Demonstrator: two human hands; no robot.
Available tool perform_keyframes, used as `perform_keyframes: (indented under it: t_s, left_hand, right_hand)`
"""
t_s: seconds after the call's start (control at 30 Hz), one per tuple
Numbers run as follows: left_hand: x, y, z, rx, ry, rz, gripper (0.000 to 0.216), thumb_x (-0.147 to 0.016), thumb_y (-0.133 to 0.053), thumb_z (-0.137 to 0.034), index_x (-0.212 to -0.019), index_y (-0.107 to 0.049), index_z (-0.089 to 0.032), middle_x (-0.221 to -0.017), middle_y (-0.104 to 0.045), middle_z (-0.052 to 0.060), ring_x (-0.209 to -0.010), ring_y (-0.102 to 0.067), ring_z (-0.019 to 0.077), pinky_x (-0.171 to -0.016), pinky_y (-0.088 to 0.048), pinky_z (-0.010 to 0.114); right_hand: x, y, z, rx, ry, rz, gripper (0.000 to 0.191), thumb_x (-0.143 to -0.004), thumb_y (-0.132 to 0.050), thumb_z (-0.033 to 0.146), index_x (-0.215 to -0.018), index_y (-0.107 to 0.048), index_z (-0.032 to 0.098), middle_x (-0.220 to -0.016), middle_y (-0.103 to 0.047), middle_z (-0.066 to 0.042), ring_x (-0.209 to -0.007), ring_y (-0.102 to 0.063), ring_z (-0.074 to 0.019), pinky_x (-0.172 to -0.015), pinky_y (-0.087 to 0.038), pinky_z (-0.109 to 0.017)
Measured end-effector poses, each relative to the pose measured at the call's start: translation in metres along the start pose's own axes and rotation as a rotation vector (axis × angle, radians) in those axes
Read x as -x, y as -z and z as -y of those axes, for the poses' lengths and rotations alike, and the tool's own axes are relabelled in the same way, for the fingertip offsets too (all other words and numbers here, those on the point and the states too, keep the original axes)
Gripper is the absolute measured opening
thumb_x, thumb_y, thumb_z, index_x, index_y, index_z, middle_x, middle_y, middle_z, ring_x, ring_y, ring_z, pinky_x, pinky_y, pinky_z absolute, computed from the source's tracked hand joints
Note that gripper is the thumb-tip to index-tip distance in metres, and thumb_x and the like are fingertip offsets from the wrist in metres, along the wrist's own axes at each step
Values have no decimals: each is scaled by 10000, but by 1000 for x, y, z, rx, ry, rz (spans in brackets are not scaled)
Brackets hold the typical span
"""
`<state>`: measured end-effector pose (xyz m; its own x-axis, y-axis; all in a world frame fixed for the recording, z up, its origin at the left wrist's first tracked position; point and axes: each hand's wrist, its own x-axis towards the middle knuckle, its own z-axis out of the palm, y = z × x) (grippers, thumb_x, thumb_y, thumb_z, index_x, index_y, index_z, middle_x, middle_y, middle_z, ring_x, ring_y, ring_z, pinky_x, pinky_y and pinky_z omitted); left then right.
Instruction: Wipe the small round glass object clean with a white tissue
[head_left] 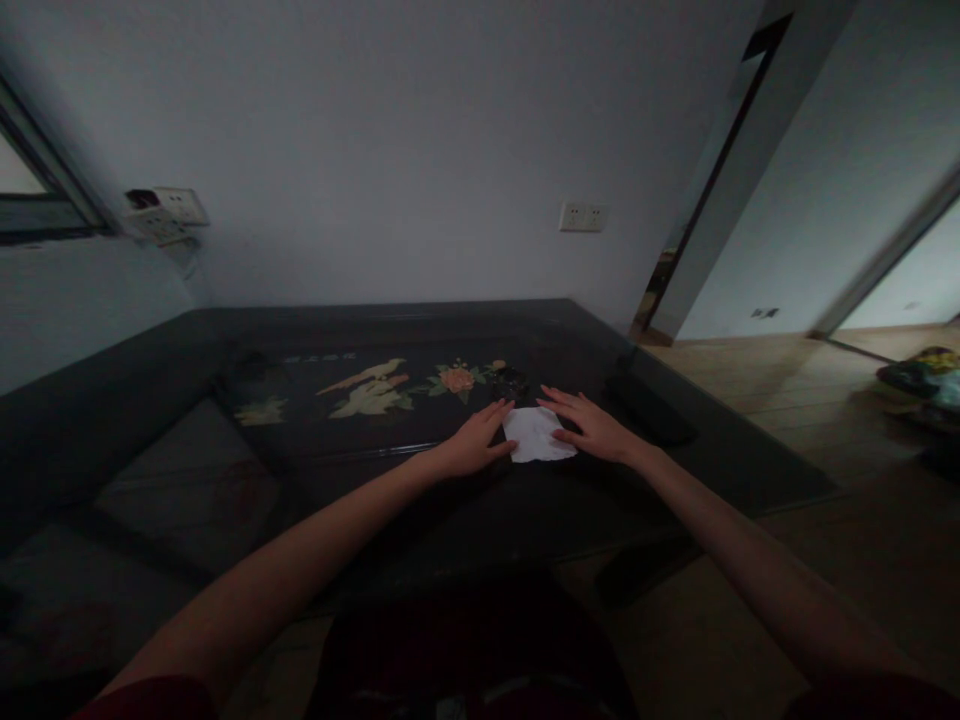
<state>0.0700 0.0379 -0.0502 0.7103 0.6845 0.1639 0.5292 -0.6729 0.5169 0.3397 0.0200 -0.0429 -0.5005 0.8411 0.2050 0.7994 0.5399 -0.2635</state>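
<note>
A small white sheet (535,436), thin like tissue or paper with slightly uneven edges, lies on the dark table (450,530). My left hand (478,440) rests at its left edge, fingers stretched out and the thumb touching the sheet. On the opposite side, my right hand (589,426) lies flat with spread fingers, its thumb over the sheet's right part. Both hands are open, and neither grips the sheet. The room is dim, so fine detail on the sheet cannot be made out.
Under the glossy tabletop shows a bird picture (367,395) and a flower picture (459,380). A dark flat object (651,408) lies right of my right hand. The wall behind carries a double socket (583,217); another socket (180,205) with a plug is at left.
</note>
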Motion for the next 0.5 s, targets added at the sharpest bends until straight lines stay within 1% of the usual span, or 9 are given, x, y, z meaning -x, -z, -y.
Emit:
perform_keyframes:
  t_s: [0.07,0.1,0.17,0.2,0.27,0.3,0.37,0.43,0.5]
  left_hand:
    - [6,16,1,77,-56,-137,542,-892,-486,-354,-1384,-438,-131,-1457,-431,178,-1358,-394,257,-1123,-288,410]
    - [11,24,1,105,-95,-195,444,-895,-481,-332,-1300,-529,-157,-1367,-533,155,-1284,-478,247,-1094,-331,398]
    - [22,41,0,129,-151,-265,300,-902,-469,-303,-1141,-627,-213,-1195,-643,99,-1148,-570,227,-1023,-398,374]
    - [29,47,0,124,-145,-292,263,-904,-467,-301,-1078,-646,-220,-1114,-666,86,-1074,-598,220,-969,-428,356]
    - [44,55,0,75,-112,-292,222,-902,-459,-294,-931,-660,-206,-924,-671,69,-879,-618,196,-811,-466,303]
    - [53,56,2,33,-111,-262,211,-894,-462,-284,-869,-652,-197,-851,-653,59,-797,-603,179,-743,-458,278]
    - [69,55,7,-76,-123,-201,210,-883,-447,-247,-777,-621,-191,-752,-607,38,-685,-555,149,-646,-415,244]
    - [82,51,14,-157,-211,-114,208,-862,-446,-211,-721,-597,-191,-702,-585,32,-642,-530,138,-609,-382,236]
    - [89,47,22,-224,-357,19,161,-830,-486,-207,-710,-592,-194,-684,-585,31,-626,-527,137,-593,-366,233]
  right_hand:
    - [-6,12,17,-72,9,-189,526,-921,-448,513,-1365,-494,233,-1472,-436,-108,-1354,-403,-269,-1115,-305,-496]
    - [-10,17,28,-103,19,-276,470,-923,-462,484,-1313,-540,234,-1399,-518,-103,-1302,-463,-259,-1088,-352,-462]
    - [-21,24,54,-155,80,-365,355,-935,-462,418,-1194,-611,226,-1221,-636,-93,-1170,-564,-242,-1021,-416,-420]
    - [-27,25,68,-178,123,-368,313,-941,-454,386,-1140,-629,219,-1160,-657,-88,-1113,-591,-230,-981,-440,-396]
    - [-38,18,95,-179,237,-311,257,-942,-460,353,-1036,-643,198,-1026,-685,-80,-986,-624,-202,-883,-472,-338]
    - [-44,12,107,-140,296,-277,240,-936,-473,348,-988,-643,186,-962,-687,-77,-924,-625,-193,-831,-474,-314]
    - [-53,-6,127,17,451,-177,222,-919,-495,335,-904,-643,171,-857,-684,-77,-826,-613,-189,-732,-451,-293]
    - [-59,-27,139,182,624,-87,212,-898,-498,302,-814,-643,171,-777,-681,-76,-746,-596,-193,-649,-403,-296]
    - [-63,-45,145,231,722,-28,243,-895,-481,286,-738,-632,179,-704,-672,-55,-669,-577,-177,-596,-352,-292]
